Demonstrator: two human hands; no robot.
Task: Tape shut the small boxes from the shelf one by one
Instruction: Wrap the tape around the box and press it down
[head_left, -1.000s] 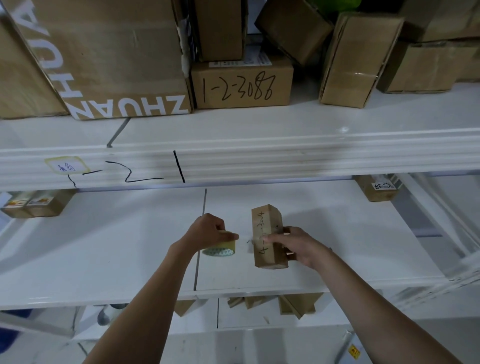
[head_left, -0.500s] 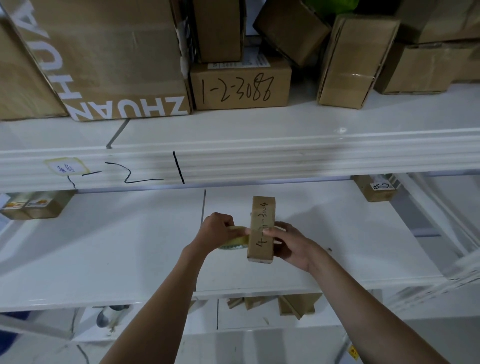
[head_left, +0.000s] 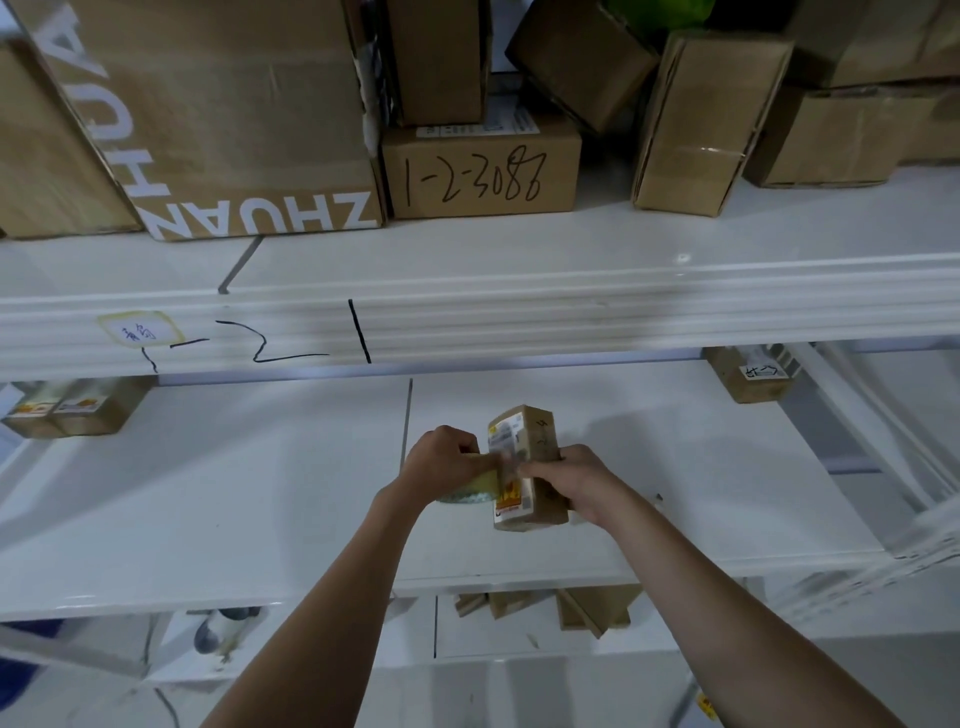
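- White steel shelving, two tiers in view; lower shelf (head_left: 260, 493) smooth and glossy, split by a thin seam.
- Up top: big carton (head_left: 234, 119) printed "ZHUAN", a carton (head_left: 480, 174) hand-marked "1-2-3088", more brown cardboard crowded to the right.
- At the back of the lower tier: labelled packs (head_left: 67, 410) far left, a small parcel (head_left: 748, 376) far right, both well apart from the work.
- Mid-shelf, near the front edge: small box (head_left: 524, 467), brown cardboard, oblong, stood on end, printed label facing left.
- Right hand (head_left: 576, 480) wrapped round the box's right side, fingers curled on it, thumb pressed on the label face.
- Left hand (head_left: 441, 462) curled over a yellowish tape roll (head_left: 467, 491), pinching it against the box's left face.
- Both forearms reaching up from below.
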